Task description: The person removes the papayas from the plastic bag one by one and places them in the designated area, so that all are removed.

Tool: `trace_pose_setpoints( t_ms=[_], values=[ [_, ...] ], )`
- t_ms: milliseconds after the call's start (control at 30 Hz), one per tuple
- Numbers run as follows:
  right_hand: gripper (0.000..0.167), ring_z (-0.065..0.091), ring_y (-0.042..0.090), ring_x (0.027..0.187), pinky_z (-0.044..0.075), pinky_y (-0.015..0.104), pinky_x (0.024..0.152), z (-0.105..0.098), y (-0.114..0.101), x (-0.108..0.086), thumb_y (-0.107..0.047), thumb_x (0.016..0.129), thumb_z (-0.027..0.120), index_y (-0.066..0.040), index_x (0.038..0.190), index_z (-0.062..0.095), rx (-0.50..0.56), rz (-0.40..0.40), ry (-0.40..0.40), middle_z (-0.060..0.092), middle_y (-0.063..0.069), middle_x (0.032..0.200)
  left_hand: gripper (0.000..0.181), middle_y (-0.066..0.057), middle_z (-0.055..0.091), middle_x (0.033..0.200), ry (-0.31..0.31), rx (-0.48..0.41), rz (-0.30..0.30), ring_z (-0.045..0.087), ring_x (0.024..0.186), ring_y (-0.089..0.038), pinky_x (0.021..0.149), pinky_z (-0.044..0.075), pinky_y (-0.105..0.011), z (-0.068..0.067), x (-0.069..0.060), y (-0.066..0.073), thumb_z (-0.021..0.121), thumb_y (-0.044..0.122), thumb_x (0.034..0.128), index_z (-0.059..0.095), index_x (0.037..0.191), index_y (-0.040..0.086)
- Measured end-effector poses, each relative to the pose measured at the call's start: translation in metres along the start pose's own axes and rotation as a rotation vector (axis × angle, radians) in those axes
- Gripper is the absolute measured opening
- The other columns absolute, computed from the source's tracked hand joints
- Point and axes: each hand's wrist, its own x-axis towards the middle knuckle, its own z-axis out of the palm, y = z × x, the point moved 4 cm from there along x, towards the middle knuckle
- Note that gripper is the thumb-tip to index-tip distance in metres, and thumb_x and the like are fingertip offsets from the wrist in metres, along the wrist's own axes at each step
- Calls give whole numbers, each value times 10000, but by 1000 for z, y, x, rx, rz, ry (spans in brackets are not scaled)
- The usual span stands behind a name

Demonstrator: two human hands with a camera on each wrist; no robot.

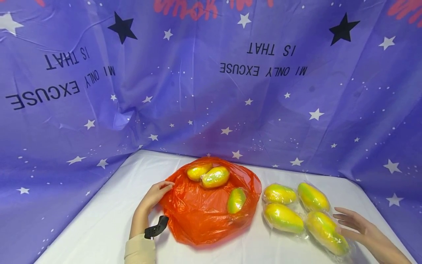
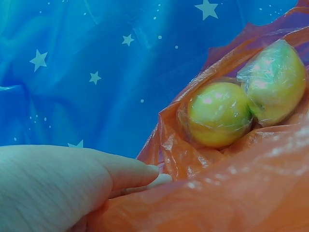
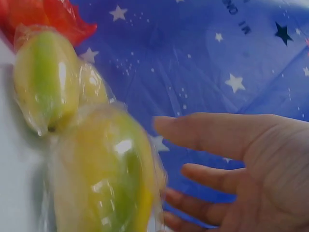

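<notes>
An orange-red plastic bag [image 1: 201, 223] lies spread with its mouth open, three yellow-green, mango-like fruits inside: two [image 1: 215, 177] together at the back, one [image 1: 236, 200] at the right. At its left rim, my left hand [image 1: 152, 198] pinches the film between thumb and fingers; the left wrist view shows the hand [image 2: 67, 188] beside the bag [image 2: 193, 208]. My right hand [image 1: 362, 227] has its fingers spread beside a plastic-wrapped fruit [image 1: 326, 233]. In the right wrist view the hand [image 3: 236, 164] holds nothing, its fingertips close to the wrapped fruit [image 3: 106, 169]; contact is unclear.
More wrapped fruits lie right of the bag, among them one at the front left [image 1: 283, 218], one at the back left [image 1: 280, 193] and one at the back right [image 1: 313, 197]. A white cloth [image 1: 112, 216] covers the table. Behind it hangs a purple star-patterned sheet [image 1: 211, 91].
</notes>
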Motion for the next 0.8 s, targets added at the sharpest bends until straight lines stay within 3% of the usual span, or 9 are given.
trace_pose_setpoints(
  t_ms=[167, 267, 367, 533, 667, 800],
  values=[
    [569, 487, -127, 987, 480, 213, 754, 5, -21, -6, -230, 1002, 542, 26, 1446, 295, 27, -136, 182, 552, -43, 1273, 274, -198, 597, 1217, 0, -2, 3, 532, 1117, -319, 945, 418, -413, 1, 0, 2, 536, 133, 978, 633, 1161, -46],
    [528, 493, -130, 1004, 458, 154, 764, 12, -38, -8, -217, 985, 575, -7, 1425, 374, 50, -196, 241, 561, -149, 1216, 274, -202, 594, 1219, 4, 14, 1, 527, 1123, -328, 959, 410, -444, 1, -1, 1, 535, 135, 978, 632, 1162, -43],
    [506, 476, -142, 1029, 431, 109, 772, 19, -55, -8, -222, 960, 618, -28, 1392, 440, 19, -240, 298, 568, -120, 1223, 273, -203, 590, 1229, 7, 23, -2, 512, 1146, -339, 980, 390, -474, 0, -2, 2, 537, 136, 977, 634, 1163, -39],
    [413, 516, -88, 1059, 391, 65, 834, 29, -82, -7, -132, 933, 648, -8, 1306, 522, 13, -392, 377, 595, -103, 1196, 283, -206, 589, 1224, 6, 32, 6, 518, 1132, -339, 969, 401, -474, 0, -2, 3, 537, 150, 981, 629, 1165, -45],
    [351, 565, 12, 1064, 435, 119, 853, 45, -101, -2, -60, 931, 630, 5, 1266, 547, 98, -498, 338, 617, -63, 1177, 293, -210, 584, 1231, 1, 34, 10, 516, 1138, -343, 978, 396, -482, -1, -2, 3, 540, 162, 983, 628, 1170, -45],
    [334, 596, 122, 1039, 479, 184, 840, 61, -116, 8, 8, 913, 625, 23, 1239, 554, 181, -579, 262, 617, 98, 1156, 294, -212, 580, 1235, -4, 35, 7, 508, 1140, -345, 986, 385, -497, 0, 0, 2, 541, 168, 984, 629, 1169, -44]
  ],
)
